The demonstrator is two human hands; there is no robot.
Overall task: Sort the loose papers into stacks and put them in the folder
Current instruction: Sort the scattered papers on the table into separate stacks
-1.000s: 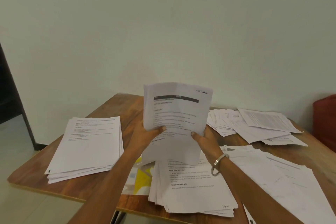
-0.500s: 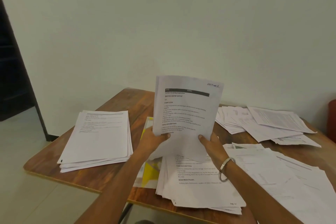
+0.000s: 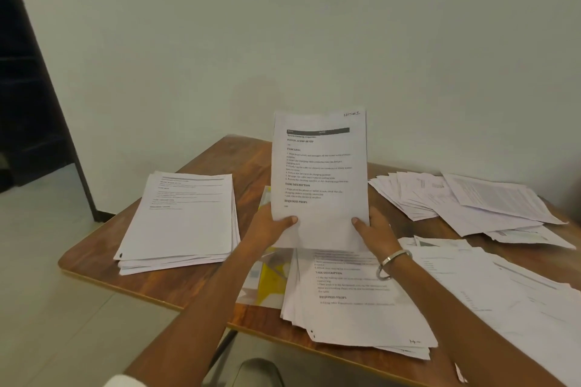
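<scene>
Gripping a white printed sheet (image 3: pixel 319 179) upright, left hand (image 3: pixel 270 226) and right hand (image 3: pixel 375 229) pinch its lower corners above a brown wooden table (image 3: pixel 195 287) strewn with paper stacks (image 3: pixel 180 220), beside a pale wall (image 3: pixel 283 41).

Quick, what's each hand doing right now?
Left hand: grips the raised sheet at its lower left edge.
Right hand: grips the same sheet's lower right edge.

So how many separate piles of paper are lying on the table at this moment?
4: a neat stack at left, a pile below the held sheet, a fanned heap at the far right, and a spread at the near right, cut off by the frame.
</scene>
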